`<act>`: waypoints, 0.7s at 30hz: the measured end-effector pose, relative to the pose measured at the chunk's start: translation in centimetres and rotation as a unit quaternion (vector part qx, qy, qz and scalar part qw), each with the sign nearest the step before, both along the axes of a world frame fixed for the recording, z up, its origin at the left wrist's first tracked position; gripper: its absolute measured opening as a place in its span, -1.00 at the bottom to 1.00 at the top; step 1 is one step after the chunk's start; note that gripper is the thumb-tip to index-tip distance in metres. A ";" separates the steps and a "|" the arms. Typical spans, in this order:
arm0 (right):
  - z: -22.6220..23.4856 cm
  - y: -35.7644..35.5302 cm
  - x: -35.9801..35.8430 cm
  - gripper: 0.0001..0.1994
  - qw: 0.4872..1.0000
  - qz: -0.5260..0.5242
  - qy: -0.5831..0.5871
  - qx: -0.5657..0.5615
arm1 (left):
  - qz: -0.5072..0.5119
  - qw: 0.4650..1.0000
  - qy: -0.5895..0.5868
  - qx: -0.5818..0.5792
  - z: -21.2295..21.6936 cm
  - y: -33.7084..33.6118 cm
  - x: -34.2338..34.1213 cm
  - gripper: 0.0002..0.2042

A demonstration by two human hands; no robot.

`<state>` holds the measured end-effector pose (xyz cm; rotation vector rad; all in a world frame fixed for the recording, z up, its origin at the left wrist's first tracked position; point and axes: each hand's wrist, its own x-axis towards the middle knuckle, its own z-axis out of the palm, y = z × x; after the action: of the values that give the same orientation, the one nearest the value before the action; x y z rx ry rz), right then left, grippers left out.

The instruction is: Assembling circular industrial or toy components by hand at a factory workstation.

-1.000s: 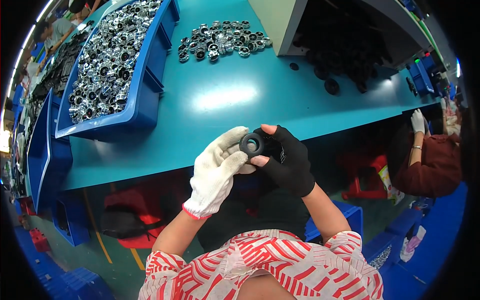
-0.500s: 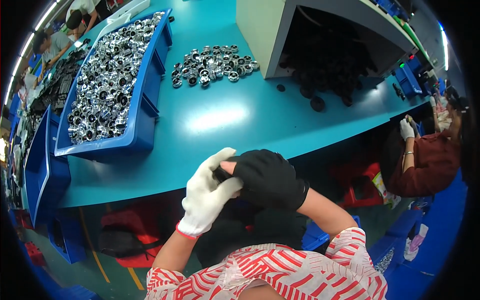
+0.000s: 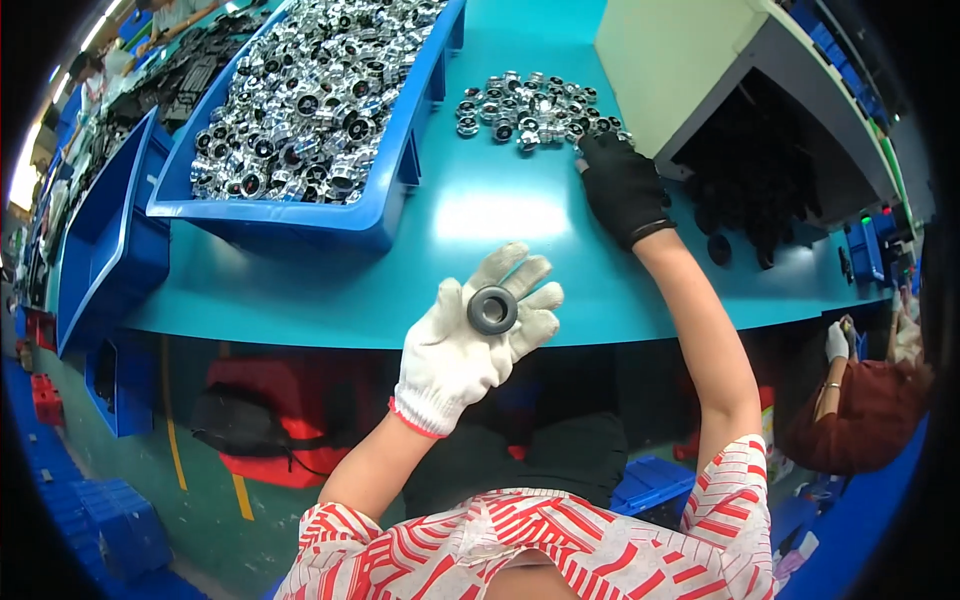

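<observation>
On the palm of my left hand (image 3: 455,345), in a white knit glove with red trim, lies a small black tire (image 3: 493,310). The palm faces up and the fingers are spread out around the tire. The tire's centre looks pale grey; whether a rim sits inside is unclear. Reaching out to the far right, my right hand (image 3: 622,188) wears a black fingerless glove. Its fingers are at the right edge of a loose pile of chrome wheel rims (image 3: 525,112). What the fingertips touch or hold is hidden.
A blue bin (image 3: 370,215) heaped with chrome rims stands left on the teal table (image 3: 300,300). Beside it leans another blue bin (image 3: 140,255). A pale box (image 3: 670,70) at right spills black tires (image 3: 755,220). A co-worker (image 3: 850,410) sits at the far right.
My hands have parted from around the black part. The right reached forward to the rim pile; the left turned palm up with the tire on it. The view has shifted left.
</observation>
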<state>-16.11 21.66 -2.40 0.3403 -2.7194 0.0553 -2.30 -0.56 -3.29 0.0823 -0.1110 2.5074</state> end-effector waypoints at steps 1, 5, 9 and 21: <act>-0.1 -0.2 0.1 -0.83 1.000 0.004 -0.005 0.001 | 0.006 1.000 -0.023 0.006 0.2 0.0 -0.1 -0.35; 0.3 -0.3 1.2 -0.79 0.999 0.018 -0.002 -0.045 | 0.021 0.999 -0.029 -0.006 -0.1 0.0 -0.2 -0.28; 0.7 -0.3 3.7 -0.78 0.992 0.023 -0.043 -0.119 | 0.027 0.999 -0.004 -0.025 -0.3 0.1 -0.1 -0.25; 1.3 -1.0 15.5 -0.69 0.889 0.151 -0.070 -0.427 | -0.013 0.998 -0.002 -0.055 -0.4 0.9 1.9 -0.24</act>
<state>-0.61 20.66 -1.06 0.4814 -2.4361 1.3464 -0.38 0.33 -3.64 0.0307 0.0229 2.4816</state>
